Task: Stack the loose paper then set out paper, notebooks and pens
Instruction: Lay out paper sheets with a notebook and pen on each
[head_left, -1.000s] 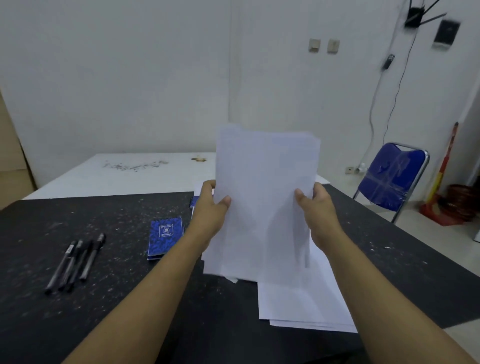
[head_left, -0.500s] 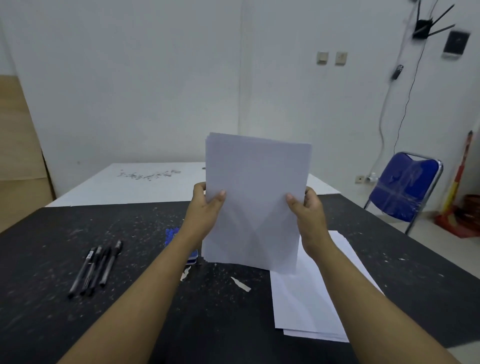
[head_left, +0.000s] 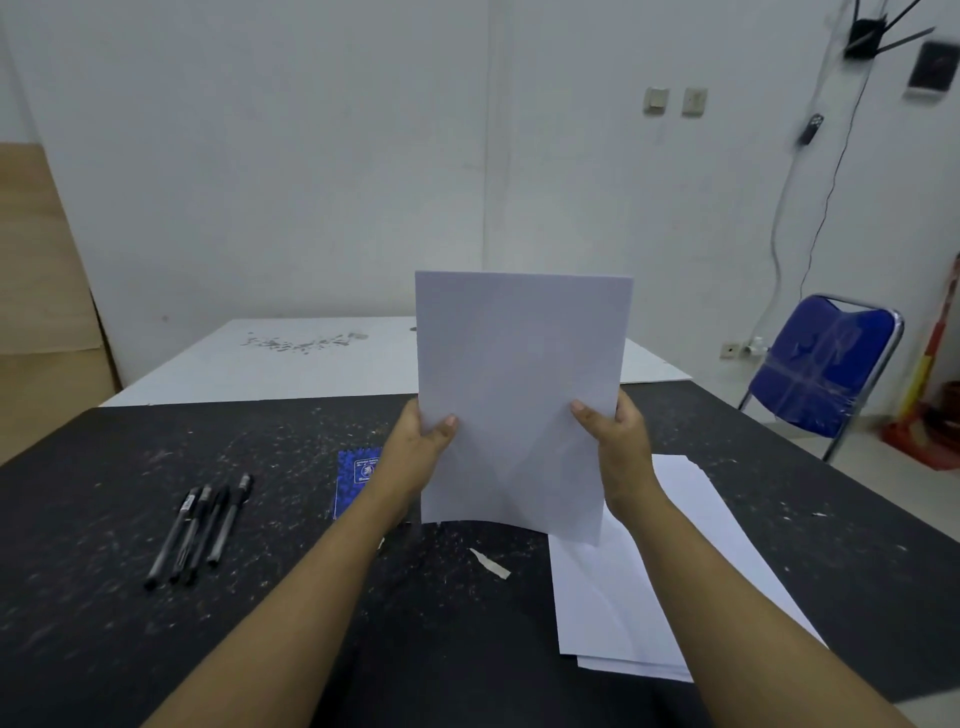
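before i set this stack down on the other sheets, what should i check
1. Grip: left hand and right hand hold the paper stack at its side edges: ok.
2. Top edge of the stack flush: ok.
3. Bottom edge flush: cannot tell, it curves.
4. The loose sheets on the black table squared: not ok, lower ones stick out at the near edge.
5. The paper scrap apart from those sheets: ok.
6. The pens and blue notebook left of the landing spot: ok.
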